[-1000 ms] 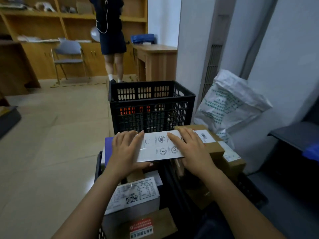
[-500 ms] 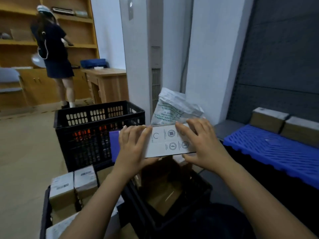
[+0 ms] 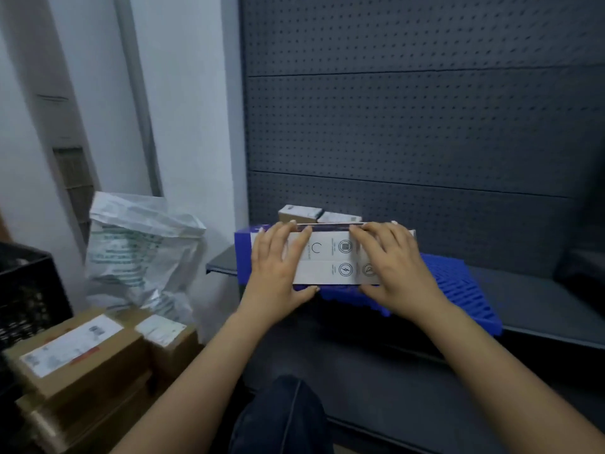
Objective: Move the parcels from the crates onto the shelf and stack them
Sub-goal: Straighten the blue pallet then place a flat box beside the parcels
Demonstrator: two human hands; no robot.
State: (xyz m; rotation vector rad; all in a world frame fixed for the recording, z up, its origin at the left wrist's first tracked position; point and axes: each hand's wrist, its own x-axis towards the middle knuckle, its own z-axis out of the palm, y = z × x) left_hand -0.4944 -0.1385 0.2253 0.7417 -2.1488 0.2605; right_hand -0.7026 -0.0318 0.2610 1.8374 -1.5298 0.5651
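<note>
Above the blue plastic mat [image 3: 458, 290], left hand [image 3: 278, 267] and right hand [image 3: 393, 267] grip either end of a long white cardboard parcel [image 3: 330, 257], crosswise.

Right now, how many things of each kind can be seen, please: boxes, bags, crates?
White box, held by left hand and right hand: 1
Boxes on the shelf: 2
Brown cartons with visible label: 2
White bag: 1
Black crate: 1
Total: 7
</note>
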